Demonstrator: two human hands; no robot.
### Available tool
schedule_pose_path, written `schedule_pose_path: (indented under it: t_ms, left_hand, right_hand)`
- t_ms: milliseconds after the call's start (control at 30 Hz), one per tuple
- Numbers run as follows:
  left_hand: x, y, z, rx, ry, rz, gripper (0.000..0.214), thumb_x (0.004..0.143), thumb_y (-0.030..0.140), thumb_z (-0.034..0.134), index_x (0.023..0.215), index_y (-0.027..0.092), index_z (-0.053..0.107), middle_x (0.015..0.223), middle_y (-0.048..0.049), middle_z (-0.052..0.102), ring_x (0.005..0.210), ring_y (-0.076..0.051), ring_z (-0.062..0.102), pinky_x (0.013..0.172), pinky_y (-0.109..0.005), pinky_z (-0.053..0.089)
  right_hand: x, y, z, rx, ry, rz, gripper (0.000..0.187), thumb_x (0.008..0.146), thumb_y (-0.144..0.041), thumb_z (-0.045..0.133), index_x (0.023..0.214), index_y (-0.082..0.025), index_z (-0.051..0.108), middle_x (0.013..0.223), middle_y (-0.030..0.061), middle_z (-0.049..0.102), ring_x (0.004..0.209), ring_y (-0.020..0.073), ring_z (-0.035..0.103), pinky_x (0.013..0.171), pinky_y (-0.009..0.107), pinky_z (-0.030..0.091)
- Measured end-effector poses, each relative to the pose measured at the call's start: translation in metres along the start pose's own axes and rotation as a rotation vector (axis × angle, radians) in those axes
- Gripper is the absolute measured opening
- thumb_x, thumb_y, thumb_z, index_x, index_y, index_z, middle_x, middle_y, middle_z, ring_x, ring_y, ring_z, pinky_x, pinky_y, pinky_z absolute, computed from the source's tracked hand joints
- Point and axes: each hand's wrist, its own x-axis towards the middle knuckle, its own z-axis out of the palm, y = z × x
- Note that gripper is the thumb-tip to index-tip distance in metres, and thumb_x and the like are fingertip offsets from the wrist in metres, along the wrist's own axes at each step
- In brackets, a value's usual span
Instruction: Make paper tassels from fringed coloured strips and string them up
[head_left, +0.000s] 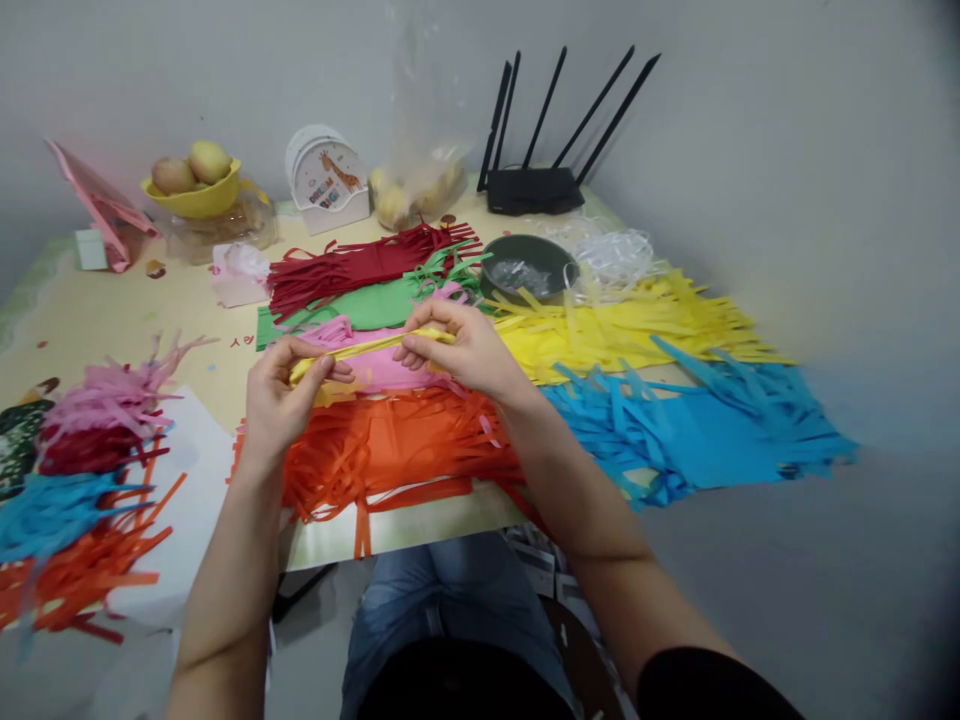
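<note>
A narrow yellow strip (367, 348), gathered or twisted lengthwise, stretches between my two hands above the table. Its left end is pinched in my left hand (289, 385), and its right end is closed in my right hand (454, 345). Just beneath lie a pink fringed sheet (386, 368) and an orange fringed sheet (397, 435). Behind them are a green fringed sheet (375, 305) and a dark red fringed sheet (367, 262). A yellow fringed sheet (600, 330) and a blue fringed sheet (720, 430) spread to the right of my right hand.
A dark bowl (529, 262) stands beside a heap of clear strips (619, 258). At the back are a black router (534, 190), a giraffe-print holder (330, 185), a yellow fruit bowl (195, 200) and a pink stand (105, 210). Bundled coloured fringes (90, 480) lie at left.
</note>
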Motion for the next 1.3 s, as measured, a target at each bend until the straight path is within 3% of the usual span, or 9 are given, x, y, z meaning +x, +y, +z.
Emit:
schedule_pose_path:
  t_ms: [300, 567, 700, 833, 900, 1000, 1100, 1200, 1300]
  left_hand:
    - [0.005, -0.001, 0.005, -0.346, 0.087, -0.212, 0.017, 0.064, 0.024, 0.081, 0.075, 0.015, 0.073, 0.064, -0.0022, 0.071, 0.056, -0.016, 0.069, 0.062, -0.03, 0.062]
    - [0.002, 0.003, 0.013, -0.413, 0.093, -0.204, 0.012, 0.061, 0.024, 0.074, 0.065, 0.018, 0.065, 0.057, 0.0022, 0.064, 0.052, -0.014, 0.064, 0.084, -0.046, 0.063]
    - [-0.003, 0.016, -0.006, -0.127, -0.054, -0.051, 0.009, 0.073, 0.027, 0.072, 0.068, 0.019, 0.072, 0.072, -0.0048, 0.073, 0.073, -0.022, 0.072, 0.09, -0.044, 0.06]
    - [-0.01, 0.041, -0.02, 0.276, -0.147, 0.189, 0.012, 0.084, 0.027, 0.068, 0.087, 0.022, 0.079, 0.111, -0.0081, 0.078, 0.117, -0.028, 0.068, 0.114, -0.046, 0.043]
    - [-0.014, 0.05, -0.017, 0.35, -0.141, 0.274, 0.016, 0.086, 0.029, 0.069, 0.096, 0.024, 0.08, 0.112, -0.006, 0.078, 0.117, -0.026, 0.068, 0.119, -0.046, 0.038]
    - [-0.019, 0.055, -0.009, 0.354, -0.22, 0.243, 0.017, 0.087, 0.034, 0.069, 0.093, 0.023, 0.081, 0.092, -0.0057, 0.08, 0.088, -0.023, 0.074, 0.096, -0.037, 0.054]
    - [-0.023, 0.056, -0.006, 0.315, -0.243, 0.179, 0.017, 0.084, 0.034, 0.07, 0.081, 0.021, 0.079, 0.077, -0.005, 0.078, 0.07, -0.019, 0.07, 0.069, -0.027, 0.055]
    - [-0.029, 0.06, -0.008, 0.343, -0.238, 0.187, 0.018, 0.085, 0.03, 0.067, 0.075, 0.019, 0.075, 0.068, -0.0026, 0.074, 0.061, -0.015, 0.065, 0.059, -0.023, 0.049]
    - [-0.035, 0.061, -0.01, 0.508, -0.258, 0.282, 0.02, 0.09, 0.027, 0.061, 0.078, 0.017, 0.072, 0.068, -0.0023, 0.071, 0.061, -0.015, 0.063, 0.061, -0.024, 0.048]
  right_hand:
    - [0.007, 0.01, 0.0, 0.297, -0.047, 0.045, 0.032, 0.068, -0.04, 0.086, 0.086, -0.015, 0.079, 0.076, 0.0044, 0.078, 0.066, 0.0126, 0.072, 0.068, 0.027, 0.064]
    - [0.008, 0.012, 0.003, 0.369, -0.036, 0.022, 0.03, 0.063, -0.039, 0.087, 0.074, -0.014, 0.074, 0.07, 0.0049, 0.076, 0.065, 0.0141, 0.073, 0.069, 0.028, 0.064]
    - [0.0, -0.009, 0.002, 0.103, 0.007, -0.156, 0.008, 0.071, -0.022, 0.071, 0.072, -0.016, 0.076, 0.072, 0.0041, 0.077, 0.068, 0.0145, 0.073, 0.07, 0.026, 0.062]
    - [-0.012, -0.039, 0.004, -0.339, -0.035, -0.373, 0.021, 0.075, -0.013, 0.06, 0.075, -0.019, 0.08, 0.076, 0.0018, 0.079, 0.068, 0.0145, 0.073, 0.066, 0.023, 0.056]
    - [-0.018, -0.049, 0.008, -0.451, -0.077, -0.455, 0.024, 0.077, -0.013, 0.058, 0.077, -0.019, 0.081, 0.074, 0.0008, 0.079, 0.064, 0.0134, 0.071, 0.061, 0.021, 0.052]
    - [-0.024, -0.058, 0.013, -0.525, -0.124, -0.523, 0.026, 0.079, -0.013, 0.056, 0.08, -0.019, 0.082, 0.074, 0.0003, 0.079, 0.061, 0.0118, 0.069, 0.058, 0.02, 0.049]
    - [-0.031, -0.063, 0.015, -0.537, -0.177, -0.551, 0.025, 0.081, -0.013, 0.056, 0.081, -0.018, 0.081, 0.077, 0.0007, 0.079, 0.065, 0.0115, 0.071, 0.062, 0.019, 0.05]
    - [-0.038, -0.062, 0.017, -0.522, -0.194, -0.58, 0.024, 0.082, -0.013, 0.056, 0.082, -0.017, 0.08, 0.079, 0.0014, 0.08, 0.068, 0.0108, 0.072, 0.064, 0.018, 0.051]
    - [-0.047, -0.055, 0.016, -0.519, -0.155, -0.584, 0.024, 0.083, -0.012, 0.056, 0.085, -0.015, 0.08, 0.081, 0.0028, 0.08, 0.071, 0.0108, 0.073, 0.067, 0.018, 0.052]
